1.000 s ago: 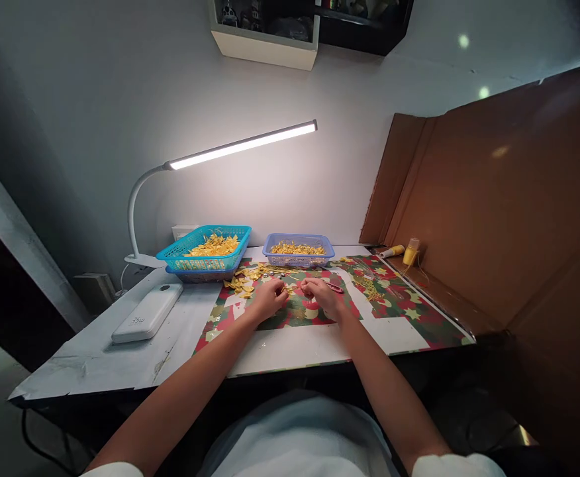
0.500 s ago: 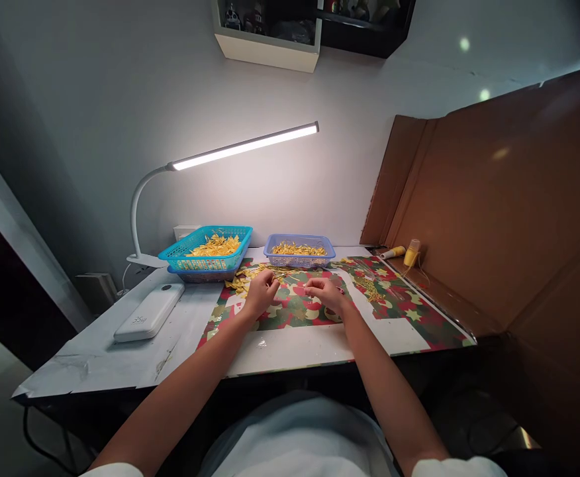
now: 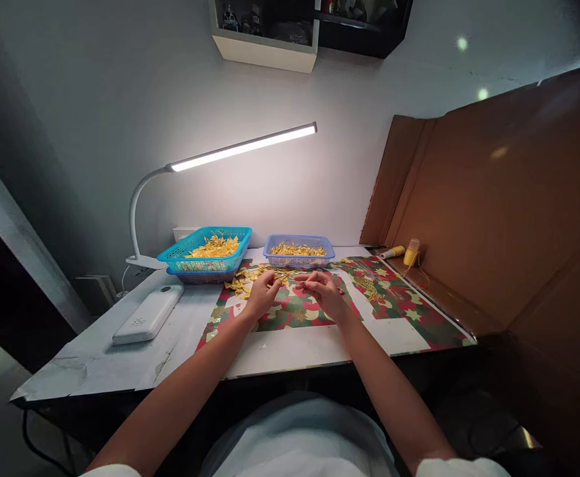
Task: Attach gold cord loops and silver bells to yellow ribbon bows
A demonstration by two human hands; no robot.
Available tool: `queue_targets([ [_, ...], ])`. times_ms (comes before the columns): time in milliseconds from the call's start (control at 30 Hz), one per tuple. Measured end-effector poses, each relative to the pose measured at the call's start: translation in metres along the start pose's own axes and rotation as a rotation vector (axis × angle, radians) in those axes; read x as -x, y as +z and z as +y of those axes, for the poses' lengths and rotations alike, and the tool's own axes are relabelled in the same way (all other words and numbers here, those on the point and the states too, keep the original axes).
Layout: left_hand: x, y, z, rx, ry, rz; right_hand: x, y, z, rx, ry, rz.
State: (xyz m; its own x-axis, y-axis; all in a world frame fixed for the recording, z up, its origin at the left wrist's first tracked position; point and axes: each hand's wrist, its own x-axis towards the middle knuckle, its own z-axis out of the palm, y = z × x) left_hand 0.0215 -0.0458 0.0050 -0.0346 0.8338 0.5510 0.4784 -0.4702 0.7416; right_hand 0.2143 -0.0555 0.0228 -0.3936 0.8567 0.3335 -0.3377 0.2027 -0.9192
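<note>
Over the patterned sheet, my left hand point(image 3: 264, 293) is closed in a pinch. Whatever lies between its fingertips is too small to make out. My right hand point(image 3: 324, 293) faces it from a short distance, thumb and fingers brought together and pointing left; what they hold is likewise too small to name. Beside and behind my left hand lies a loose pile of gold ribbon pieces point(image 3: 239, 286). Thin gold strands point(image 3: 283, 271) are spread on the table just beyond both hands. A small pinkish-red item point(image 3: 340, 291) shows next to my right hand.
A turquoise basket point(image 3: 171, 254) of gold ribbon pieces sits on another basket, left. A lilac basket point(image 3: 297, 262) with gold pieces stands behind my hands. A white power bank point(image 3: 148, 317), a lit lamp point(image 3: 243, 147), gold cords point(image 3: 369, 289), a yellow spool point(image 3: 412, 253) and cardboard point(image 3: 498, 192) surround them.
My right hand has moved slightly left and its fingers have stretched out towards the left hand. My left hand stays nearly where it was, still pinched.
</note>
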Motion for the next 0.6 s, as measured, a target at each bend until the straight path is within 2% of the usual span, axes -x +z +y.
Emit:
queue_targets([
  [100, 0.000, 0.001, -0.001, 0.057, -0.004, 0.001, 0.003, 0.009, 0.000, -0.128, 0.095, -0.156],
  [167, 0.000, 0.001, -0.002, 0.113, -0.017, 0.000, 0.003, 0.013, 0.001, -0.165, 0.119, -0.182],
  [400, -0.002, 0.004, 0.000, 0.349, -0.142, 0.002, -0.001, 0.013, 0.006, -0.226, 0.099, -0.010],
  [600, -0.003, 0.003, 0.002, 0.430, -0.168, 0.012, -0.002, 0.016, 0.010, -0.129, 0.080, 0.073],
])
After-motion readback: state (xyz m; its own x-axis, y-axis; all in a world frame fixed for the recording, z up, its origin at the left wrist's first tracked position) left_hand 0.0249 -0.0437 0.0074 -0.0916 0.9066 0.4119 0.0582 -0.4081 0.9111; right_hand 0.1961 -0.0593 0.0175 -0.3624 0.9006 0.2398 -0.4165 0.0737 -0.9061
